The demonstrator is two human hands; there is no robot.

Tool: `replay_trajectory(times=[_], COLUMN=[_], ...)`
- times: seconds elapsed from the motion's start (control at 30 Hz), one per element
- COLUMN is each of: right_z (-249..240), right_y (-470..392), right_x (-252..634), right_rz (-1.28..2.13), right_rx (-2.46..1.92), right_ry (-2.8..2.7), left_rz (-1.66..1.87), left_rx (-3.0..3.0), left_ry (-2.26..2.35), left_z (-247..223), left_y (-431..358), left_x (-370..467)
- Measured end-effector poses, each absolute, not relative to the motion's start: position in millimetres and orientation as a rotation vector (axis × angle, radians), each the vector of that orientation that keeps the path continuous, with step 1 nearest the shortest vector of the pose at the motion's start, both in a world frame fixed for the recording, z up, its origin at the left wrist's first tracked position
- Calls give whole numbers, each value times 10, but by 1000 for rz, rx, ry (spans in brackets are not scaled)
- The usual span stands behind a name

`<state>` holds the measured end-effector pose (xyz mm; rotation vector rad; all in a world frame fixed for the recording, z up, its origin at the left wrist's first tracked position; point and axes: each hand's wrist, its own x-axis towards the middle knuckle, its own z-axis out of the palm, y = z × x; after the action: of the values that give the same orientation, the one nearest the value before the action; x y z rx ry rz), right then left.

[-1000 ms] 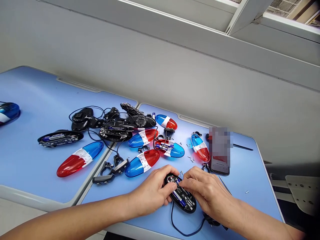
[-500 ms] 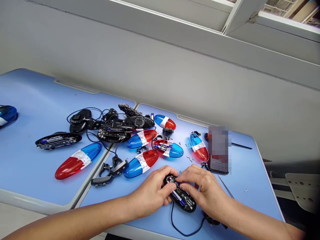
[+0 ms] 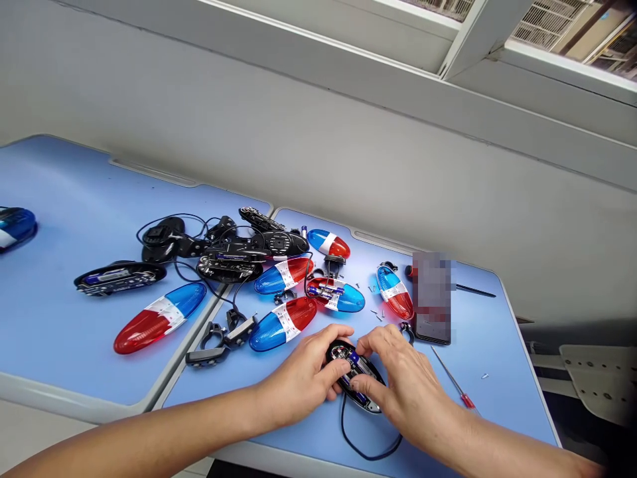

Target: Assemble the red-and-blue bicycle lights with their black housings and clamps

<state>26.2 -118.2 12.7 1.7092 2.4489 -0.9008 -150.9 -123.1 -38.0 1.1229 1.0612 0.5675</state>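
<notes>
An oval black housing point(image 3: 371, 402) with its circuit board and blue-and-white batteries exposed lies tilted near the table's front. My left hand point(image 3: 311, 372) grips its left end, thumb on top and fingers wrapped round the side. On the right, my right hand point(image 3: 398, 378) is closed round the other side, its thumb and fingertips against the housing and a battery. A black cable point(image 3: 348, 441) loops out below the housing. Just behind my hands rests a red and blue lens cover point(image 3: 283, 324).
More lens covers point(image 3: 160, 318), open black housings point(image 3: 119, 277) and clamps point(image 3: 206, 356) lie to the left and behind. Small screws point(image 3: 379, 315) are scattered behind my hands. A phone point(image 3: 432, 330) and a screwdriver point(image 3: 466, 399) lie on the right.
My right thumb has shifted left and down over the housing, and a battery now shows near my right fingertips. More of the screwdriver, with its red handle, is visible.
</notes>
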Motion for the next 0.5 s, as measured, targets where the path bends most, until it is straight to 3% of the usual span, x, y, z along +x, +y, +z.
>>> replay_trajectory(times=[0.5], right_z=[-179], right_y=[-1178], right_x=[333], right_rz=[-543], right_rx=[1453], right_ry=[3205], left_rz=[634], left_rx=[1064], left_ry=[1059], left_z=[-401], left_y=[-1189], left_x=[-1517])
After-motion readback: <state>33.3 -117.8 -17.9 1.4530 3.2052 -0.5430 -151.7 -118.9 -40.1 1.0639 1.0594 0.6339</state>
